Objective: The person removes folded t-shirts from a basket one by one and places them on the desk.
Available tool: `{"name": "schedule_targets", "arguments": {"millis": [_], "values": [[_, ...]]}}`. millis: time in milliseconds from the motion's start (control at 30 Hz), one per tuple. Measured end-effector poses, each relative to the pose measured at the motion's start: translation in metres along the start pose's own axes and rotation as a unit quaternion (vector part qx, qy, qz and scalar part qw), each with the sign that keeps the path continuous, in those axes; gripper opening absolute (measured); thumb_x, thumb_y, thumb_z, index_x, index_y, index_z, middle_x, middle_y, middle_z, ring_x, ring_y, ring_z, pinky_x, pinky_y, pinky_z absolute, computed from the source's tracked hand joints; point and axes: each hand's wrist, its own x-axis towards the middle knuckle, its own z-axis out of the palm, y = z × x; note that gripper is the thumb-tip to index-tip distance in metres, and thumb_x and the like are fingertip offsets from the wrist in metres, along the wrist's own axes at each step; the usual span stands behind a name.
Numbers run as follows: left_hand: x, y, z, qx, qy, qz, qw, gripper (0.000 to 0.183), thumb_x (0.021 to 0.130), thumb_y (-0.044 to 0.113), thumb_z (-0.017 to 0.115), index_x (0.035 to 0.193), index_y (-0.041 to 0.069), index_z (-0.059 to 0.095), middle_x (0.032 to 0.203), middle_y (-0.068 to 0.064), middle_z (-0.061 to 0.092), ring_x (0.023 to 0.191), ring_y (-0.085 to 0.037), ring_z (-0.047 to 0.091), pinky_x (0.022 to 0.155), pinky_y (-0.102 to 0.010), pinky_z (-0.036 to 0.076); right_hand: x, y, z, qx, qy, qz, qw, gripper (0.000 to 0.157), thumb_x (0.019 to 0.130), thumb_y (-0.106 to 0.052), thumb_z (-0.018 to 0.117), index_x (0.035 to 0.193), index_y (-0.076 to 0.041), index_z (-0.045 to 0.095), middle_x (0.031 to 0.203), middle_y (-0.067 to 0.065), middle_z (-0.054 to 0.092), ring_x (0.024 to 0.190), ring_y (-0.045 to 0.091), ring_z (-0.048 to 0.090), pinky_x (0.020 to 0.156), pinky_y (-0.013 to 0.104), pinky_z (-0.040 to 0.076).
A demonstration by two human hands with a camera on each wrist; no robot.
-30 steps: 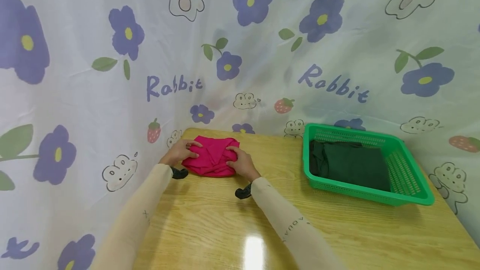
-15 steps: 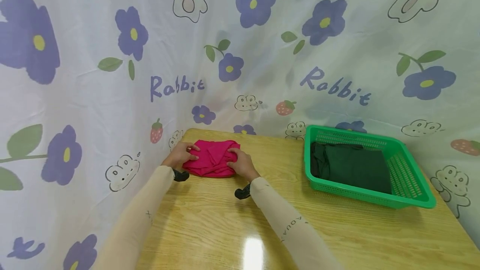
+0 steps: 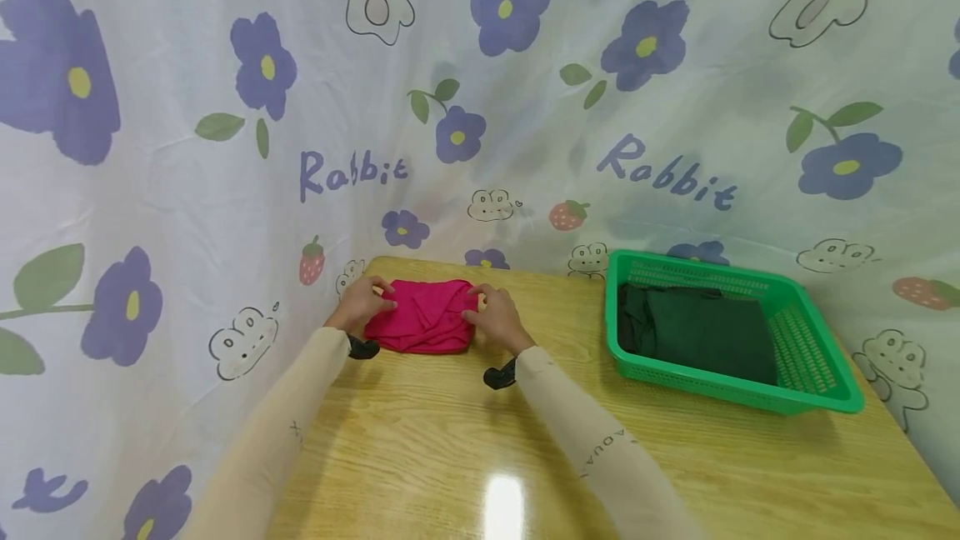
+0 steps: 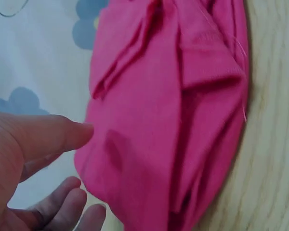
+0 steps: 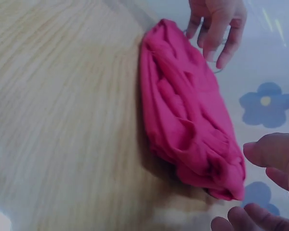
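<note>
A white fabric curtain printed with purple flowers, strawberries and rabbits (image 3: 525, 232) forms the backdrop behind a rectangular table with a light wood-grain top (image 3: 420, 448). A green rectangular basket of perforated plastic (image 3: 690, 384) stands on the table's right side and contains a flat, folded dark green cloth (image 3: 708, 332). Well apart from the basket, a bright pink cloth bundle, folded into a low, creased oblong (image 3: 423, 319), lies at the far left end of the table, close to the curtain. The left hand (image 3: 360, 305) is positioned at the bundle's left end; its thumb and fingers are spread apart, and fingertip contact cannot be confirmed. The right hand (image 3: 498, 319) is positioned at the right end, thumb and fingers likewise apart; the right wrist view shows the thumb just beside the fabric. Neither hand is clamped on the bundle. The step in hand appears to be shaping or squaring the folded bundle at its two ends. The next move, as judged from this position, calls for either smoothing the loose upper folds or closing both hands on the ends evenly, so that the folds remain together.
</note>
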Motion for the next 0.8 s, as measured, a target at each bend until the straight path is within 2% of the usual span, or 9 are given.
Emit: {"name": "schedule_targets", "arguments": {"millis": [133, 333, 467, 567, 700, 800], "values": [[-0.002, 0.013, 0.002, -0.013, -0.001, 0.000, 0.9999, 0.029, 0.093, 0.009, 0.075, 0.119, -0.001, 0.067, 0.107, -0.016, 0.059, 0.093, -0.028, 0.053, 0.075, -0.033, 0.046, -0.001, 0.002, -0.012, 0.018, -0.003, -0.011, 1.000, 0.046, 0.098, -0.019, 0.072, 0.140, -0.005, 0.060, 0.130, 0.025, 0.059, 0.116, 0.038, 0.058, 0.088, 0.049, 0.053], [-0.003, 0.033, 0.012, 0.011, -0.007, 0.033, 0.9994, 0.029, 0.094, 0.012, 0.075, 0.119, -0.001, 0.070, 0.098, -0.012, 0.064, 0.082, -0.025, 0.057, 0.067, -0.031, 0.047, -0.009, 0.004, -0.032, 0.036, 0.002, -0.017, 0.999, 0.043, 0.099, -0.020, 0.072, 0.139, -0.012, 0.061, 0.126, 0.021, 0.062, 0.101, 0.030, 0.064, 0.080, 0.044, 0.055], [-0.004, 0.048, 0.019, -0.018, -0.035, 0.051, 0.9979, 0.030, 0.096, 0.010, 0.071, 0.122, -0.006, 0.067, 0.101, -0.021, 0.069, 0.087, -0.035, 0.065, 0.071, -0.040, 0.055, -0.015, 0.003, -0.044, 0.061, 0.009, -0.016, 0.998, 0.040, 0.099, -0.022, 0.072, 0.137, -0.015, 0.062, 0.125, 0.017, 0.063, 0.097, 0.028, 0.065, 0.079, 0.042, 0.056], [-0.005, 0.060, 0.027, -0.033, -0.053, 0.062, 0.9961, 0.030, 0.098, 0.011, 0.068, 0.123, -0.006, 0.065, 0.108, -0.026, 0.069, 0.091, -0.041, 0.066, 0.076, -0.049, 0.057, -0.021, 0.004, -0.053, 0.079, 0.011, -0.012, 0.997, 0.041, 0.099, -0.023, 0.071, 0.138, -0.016, 0.060, 0.128, 0.018, 0.062, 0.099, 0.028, 0.064, 0.081, 0.041, 0.056], [-0.007, 0.080, 0.040, -0.040, -0.067, 0.076, 0.9940, 0.028, 0.100, 0.013, 0.067, 0.122, -0.003, 0.065, 0.111, -0.028, 0.068, 0.093, -0.045, 0.066, 0.080, -0.055, 0.056, -0.029, 0.005, -0.068, 0.091, 0.024, -0.006, 0.996, 0.043, 0.099, -0.025, 0.072, 0.139, -0.016, 0.060, 0.129, 0.015, 0.061, 0.101, 0.028, 0.064, 0.081, 0.040, 0.057], [-0.005, 0.096, 0.052, -0.045, -0.082, 0.088, 0.9917, 0.024, 0.101, 0.015, 0.066, 0.119, 0.001, 0.066, 0.111, -0.026, 0.068, 0.092, -0.043, 0.067, 0.080, -0.054, 0.056, -0.034, 0.007, -0.082, 0.092, 0.039, -0.005, 0.995, 0.043, 0.098, -0.025, 0.073, 0.138, -0.015, 0.061, 0.127, 0.013, 0.062, 0.099, 0.027, 0.066, 0.080, 0.040, 0.058]]}}
